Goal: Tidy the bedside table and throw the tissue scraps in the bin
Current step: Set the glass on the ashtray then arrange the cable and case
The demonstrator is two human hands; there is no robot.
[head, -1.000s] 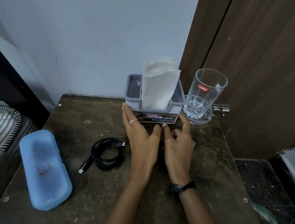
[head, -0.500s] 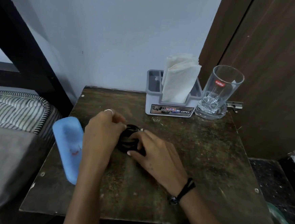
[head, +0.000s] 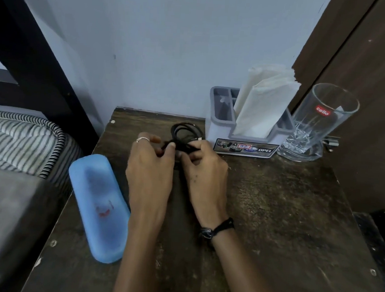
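Observation:
A coiled black cable (head: 183, 131) is pinched between both my hands above the dark wooden bedside table (head: 273, 221). My left hand (head: 149, 170), with a ring on one finger, grips its near left side. My right hand (head: 204, 170) grips its right side, where a small plug end shows. Part of the coil loops out behind my fingers. A grey and white tissue holder (head: 245, 136) with white tissues (head: 261, 105) standing in it sits at the back. No loose tissue scraps or bin can be seen.
A clear drinking glass (head: 317, 123) stands right of the holder, close to a brown door. A blue oblong case (head: 99, 207) lies along the table's left edge. A striped mattress (head: 19, 139) and a black bed frame are at the left.
Both hands left the tissue holder, moved left to the cable and took hold of it. They now hold it farther back, near the holder. The camera has shifted.

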